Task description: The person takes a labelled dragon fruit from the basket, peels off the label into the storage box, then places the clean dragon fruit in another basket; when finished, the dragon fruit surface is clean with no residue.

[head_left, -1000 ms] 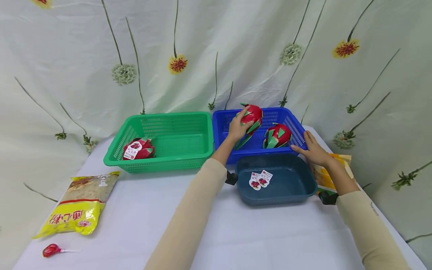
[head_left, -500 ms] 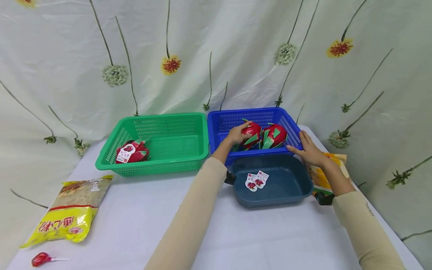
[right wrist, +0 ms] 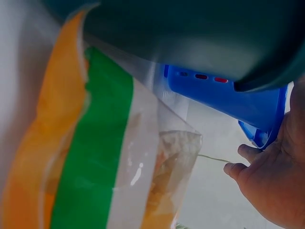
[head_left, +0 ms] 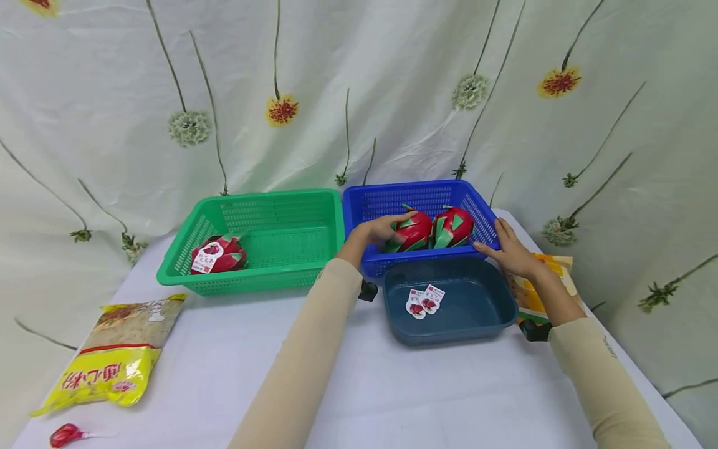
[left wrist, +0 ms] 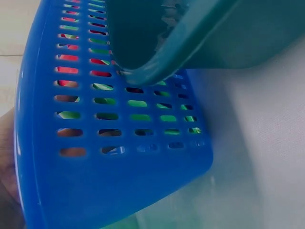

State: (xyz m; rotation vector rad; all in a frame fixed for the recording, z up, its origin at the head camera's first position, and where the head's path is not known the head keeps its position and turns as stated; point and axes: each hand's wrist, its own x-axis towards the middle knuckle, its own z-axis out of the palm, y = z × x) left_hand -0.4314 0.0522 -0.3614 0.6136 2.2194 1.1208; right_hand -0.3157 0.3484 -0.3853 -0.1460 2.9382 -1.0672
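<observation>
Two dragon fruits [head_left: 416,232] point green tips [head_left: 407,207] toward the backdrop [head_left: 392,81], long axes unclear.

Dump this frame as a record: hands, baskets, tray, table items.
Left hand: at left dragon fruit; grip unclear
Right hand: on right side of blue basket
Blue basket contents: left dragon fruit, right dragon fruit
Green basket: labelled dragon fruit
Dark tray: two labels
Table: yellow bag, lollipop, orange bag

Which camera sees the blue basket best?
The head view: it shows most of the blue basket, rim and inside. The left wrist view shows only its slotted outside, close up; the right wrist view shows just a small piece.
</observation>
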